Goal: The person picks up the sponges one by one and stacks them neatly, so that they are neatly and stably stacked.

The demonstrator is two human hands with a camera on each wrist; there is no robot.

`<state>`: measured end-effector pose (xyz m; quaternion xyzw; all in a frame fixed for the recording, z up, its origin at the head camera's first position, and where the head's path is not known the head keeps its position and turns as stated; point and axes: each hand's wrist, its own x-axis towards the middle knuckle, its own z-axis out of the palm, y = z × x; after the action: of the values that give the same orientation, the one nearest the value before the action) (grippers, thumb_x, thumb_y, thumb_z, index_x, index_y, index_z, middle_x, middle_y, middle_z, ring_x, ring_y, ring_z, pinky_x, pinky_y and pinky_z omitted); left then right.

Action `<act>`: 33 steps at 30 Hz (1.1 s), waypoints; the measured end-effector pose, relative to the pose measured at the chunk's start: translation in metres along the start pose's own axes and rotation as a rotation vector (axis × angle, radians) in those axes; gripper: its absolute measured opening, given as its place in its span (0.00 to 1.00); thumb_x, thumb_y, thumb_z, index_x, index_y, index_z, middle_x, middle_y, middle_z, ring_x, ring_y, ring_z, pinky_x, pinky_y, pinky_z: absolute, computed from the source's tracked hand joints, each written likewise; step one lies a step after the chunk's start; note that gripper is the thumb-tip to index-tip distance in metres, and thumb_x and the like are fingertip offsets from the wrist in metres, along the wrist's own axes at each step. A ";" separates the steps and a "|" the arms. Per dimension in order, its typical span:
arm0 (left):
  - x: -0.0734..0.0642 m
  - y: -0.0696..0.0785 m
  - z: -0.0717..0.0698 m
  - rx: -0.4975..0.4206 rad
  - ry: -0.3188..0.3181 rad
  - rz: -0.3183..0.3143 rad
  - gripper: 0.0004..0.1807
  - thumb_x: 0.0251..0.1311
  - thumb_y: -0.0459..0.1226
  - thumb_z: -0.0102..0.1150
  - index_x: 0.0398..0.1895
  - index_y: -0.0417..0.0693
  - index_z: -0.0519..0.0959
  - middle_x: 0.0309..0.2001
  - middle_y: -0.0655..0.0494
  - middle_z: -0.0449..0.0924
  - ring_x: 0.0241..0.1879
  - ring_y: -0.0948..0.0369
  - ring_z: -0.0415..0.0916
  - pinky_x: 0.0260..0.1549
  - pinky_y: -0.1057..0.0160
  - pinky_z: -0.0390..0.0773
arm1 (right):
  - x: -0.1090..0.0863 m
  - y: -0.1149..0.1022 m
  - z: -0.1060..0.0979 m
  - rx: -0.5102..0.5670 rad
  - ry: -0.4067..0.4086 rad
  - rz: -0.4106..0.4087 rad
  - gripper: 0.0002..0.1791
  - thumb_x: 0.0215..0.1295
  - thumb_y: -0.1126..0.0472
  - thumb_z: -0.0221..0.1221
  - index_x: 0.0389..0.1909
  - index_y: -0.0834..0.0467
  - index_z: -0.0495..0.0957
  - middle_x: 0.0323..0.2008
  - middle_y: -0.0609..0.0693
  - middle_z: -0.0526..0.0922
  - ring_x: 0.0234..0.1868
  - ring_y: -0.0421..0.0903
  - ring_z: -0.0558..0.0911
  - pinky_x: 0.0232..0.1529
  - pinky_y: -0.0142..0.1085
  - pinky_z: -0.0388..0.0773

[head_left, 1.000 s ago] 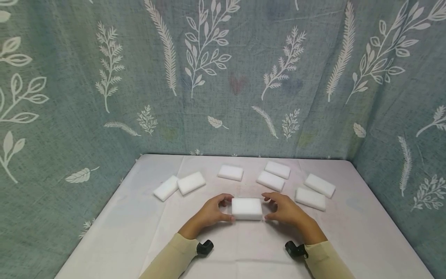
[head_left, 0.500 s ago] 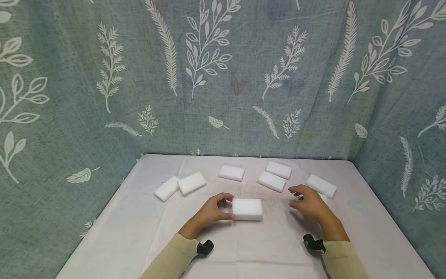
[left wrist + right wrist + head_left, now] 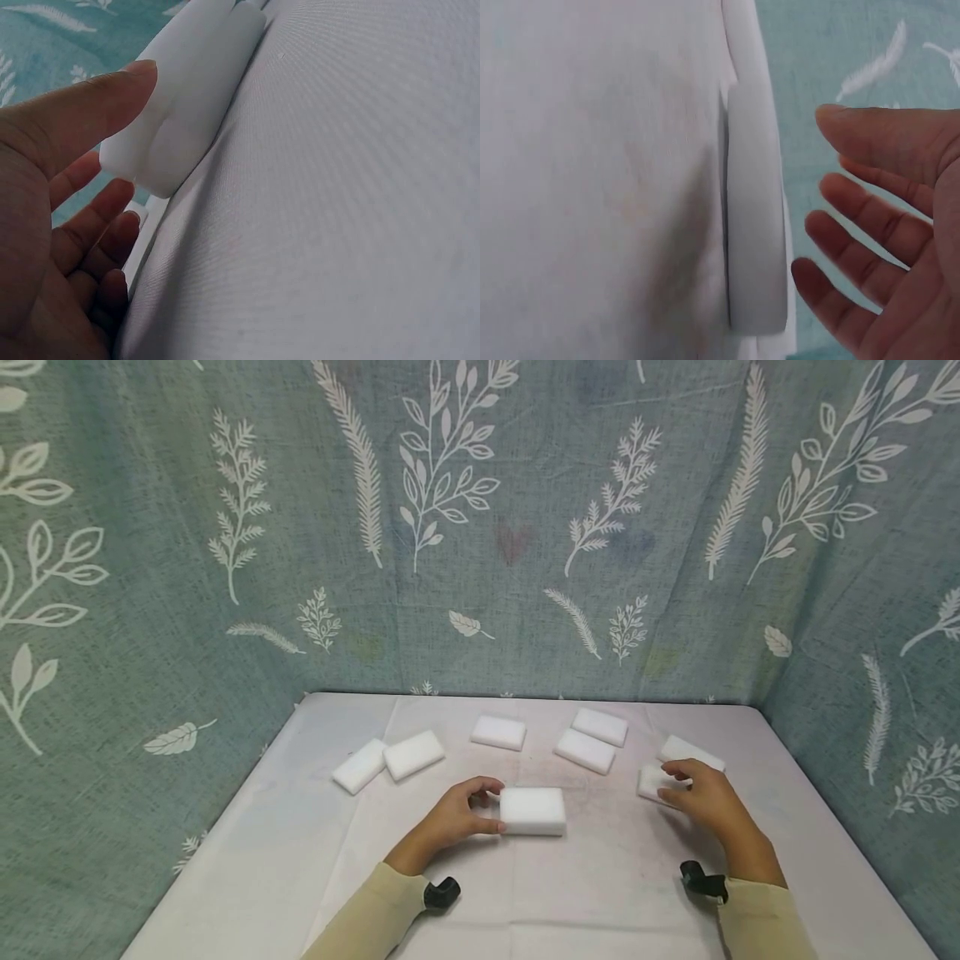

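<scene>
Two white sponges (image 3: 532, 811) lie stacked one on the other in the middle of the table. My left hand (image 3: 459, 816) holds their left end, thumb on the near side and index finger at the far side. In the left wrist view, the thumb of the left hand (image 3: 67, 187) lies against the stacked sponges (image 3: 187, 97), which show a seam between them. Over a single white sponge (image 3: 651, 785) at the right hovers my right hand (image 3: 705, 797), covering part of it. The right wrist view shows the right hand (image 3: 885, 225) with fingers spread, apart from the sponge (image 3: 756, 217).
Behind that sponge lies another sponge (image 3: 692, 750). Two sponges, one in front (image 3: 585, 752) and one behind (image 3: 600, 727), sit back of centre. One sponge (image 3: 498, 732) lies alone. At left, two sponges touch: one (image 3: 358, 767) and its neighbour (image 3: 414, 755). Patterned curtains (image 3: 480, 610) enclose the table.
My right hand has moved away from the stacked sponges to the right, over the single sponge there. My left hand has stayed at the stack's left end.
</scene>
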<state>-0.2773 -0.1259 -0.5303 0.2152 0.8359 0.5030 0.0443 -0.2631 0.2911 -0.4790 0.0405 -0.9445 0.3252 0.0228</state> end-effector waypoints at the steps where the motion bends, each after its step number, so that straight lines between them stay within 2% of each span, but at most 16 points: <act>1: 0.000 0.000 0.000 0.002 0.000 0.000 0.31 0.40 0.42 0.80 0.52 0.54 0.79 0.45 0.61 0.79 0.42 0.59 0.72 0.40 0.62 0.73 | 0.000 0.002 -0.001 -0.008 -0.002 0.024 0.28 0.61 0.56 0.66 0.59 0.66 0.74 0.56 0.66 0.75 0.55 0.65 0.74 0.51 0.58 0.73; 6: -0.001 0.000 -0.001 0.011 -0.003 0.008 0.31 0.40 0.42 0.80 0.52 0.54 0.79 0.44 0.60 0.79 0.42 0.58 0.72 0.39 0.61 0.73 | -0.002 0.012 -0.008 -0.021 0.004 0.105 0.33 0.59 0.50 0.67 0.60 0.66 0.73 0.62 0.69 0.69 0.60 0.69 0.68 0.54 0.63 0.67; 14: -0.001 0.000 -0.001 0.018 -0.009 -0.006 0.31 0.41 0.43 0.80 0.52 0.54 0.79 0.44 0.60 0.79 0.42 0.58 0.73 0.40 0.61 0.74 | -0.004 0.021 -0.010 -0.048 -0.062 0.100 0.39 0.54 0.49 0.71 0.60 0.68 0.71 0.63 0.72 0.65 0.62 0.72 0.64 0.56 0.65 0.64; 21: 0.002 -0.002 -0.002 0.034 -0.011 -0.006 0.31 0.41 0.45 0.80 0.53 0.56 0.79 0.44 0.66 0.78 0.41 0.61 0.73 0.41 0.61 0.74 | -0.003 0.028 -0.011 -0.079 -0.061 0.119 0.40 0.49 0.55 0.74 0.60 0.71 0.70 0.59 0.74 0.67 0.57 0.70 0.69 0.54 0.63 0.67; 27: 0.002 -0.001 -0.001 0.037 -0.004 -0.004 0.31 0.40 0.44 0.80 0.52 0.55 0.79 0.44 0.63 0.79 0.41 0.60 0.73 0.40 0.61 0.74 | -0.001 0.034 -0.010 -0.083 -0.086 0.125 0.41 0.49 0.58 0.74 0.61 0.71 0.69 0.58 0.76 0.69 0.57 0.71 0.70 0.53 0.63 0.69; 33: 0.000 0.000 -0.001 0.006 -0.003 -0.006 0.31 0.41 0.41 0.80 0.53 0.52 0.79 0.44 0.61 0.79 0.41 0.58 0.73 0.40 0.60 0.74 | -0.001 0.035 -0.012 -0.087 -0.078 0.119 0.42 0.47 0.59 0.75 0.61 0.73 0.68 0.51 0.74 0.73 0.49 0.66 0.75 0.47 0.60 0.72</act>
<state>-0.2777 -0.1263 -0.5301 0.2135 0.8380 0.5001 0.0465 -0.2652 0.3260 -0.4917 -0.0041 -0.9587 0.2825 -0.0318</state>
